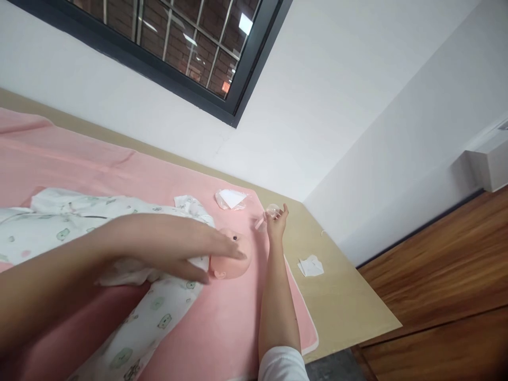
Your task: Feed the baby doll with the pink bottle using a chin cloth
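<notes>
A baby doll (235, 263) lies on its back on a pink blanket (226, 323), dressed in white clothes (166, 301) with green bear prints. Over its face and chest hovers my left hand (186, 246), fingers stretched out and holding nothing; it hides part of the face. Beyond the top of the doll's head, my right hand (277, 225) grips a small clear round plastic thing (273, 210), whose exact kind I cannot make out. A pale, see-through piece (260, 221) shows beside those fingers, blurred.
A clear packet with a white insert (232, 199) lies on the blanket near the wall. A crumpled white tissue (311, 265) rests on the bare wooden tabletop (337, 301) to the right. A dark-framed window (234, 100) is above; wooden panelling (444, 264) stands right.
</notes>
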{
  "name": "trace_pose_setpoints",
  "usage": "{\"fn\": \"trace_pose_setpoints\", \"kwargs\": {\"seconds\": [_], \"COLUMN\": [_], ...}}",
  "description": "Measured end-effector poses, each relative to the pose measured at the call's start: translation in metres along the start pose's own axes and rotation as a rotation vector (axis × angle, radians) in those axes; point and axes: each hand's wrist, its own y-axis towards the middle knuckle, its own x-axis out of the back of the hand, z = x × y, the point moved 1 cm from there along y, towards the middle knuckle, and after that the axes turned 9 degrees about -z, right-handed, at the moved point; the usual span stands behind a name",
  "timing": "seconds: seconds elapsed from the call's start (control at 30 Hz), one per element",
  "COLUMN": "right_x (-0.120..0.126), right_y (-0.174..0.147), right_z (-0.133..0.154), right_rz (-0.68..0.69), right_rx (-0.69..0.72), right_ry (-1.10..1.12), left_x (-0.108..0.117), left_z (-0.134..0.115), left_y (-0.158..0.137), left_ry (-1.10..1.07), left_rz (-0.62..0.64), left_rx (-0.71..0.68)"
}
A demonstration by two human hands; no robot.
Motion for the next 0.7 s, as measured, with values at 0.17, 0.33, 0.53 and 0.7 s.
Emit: {"fn": "trace_pose_setpoints", "kwargs": {"seconds": [0.17,0.33,0.53,0.7], "right_x": [0.005,0.014,0.024,0.023], "right_y": [0.008,-0.004,-0.048,-0.080], "right_z": [0.032,0.096,0.169,0.197], "right_rz": [0.049,0.276,0.471,0.519], "right_rx": [0.064,0.191,0.346,0.392], "right_ry": [0.294,0.510,0.580,0.578], "left_x": [0.023,0.019,0.013,0.016], "left_z": [0.025,0.032,0.022,0.012], "left_y": [0.004,0.017,0.019,0.017], "left_ry": [0.084,0.072,0.043,0.036], "left_rz": [-0.302,-0.600,-0.666,-0.678], "left_rx": [0.105,0.214,0.230,0.260]}}
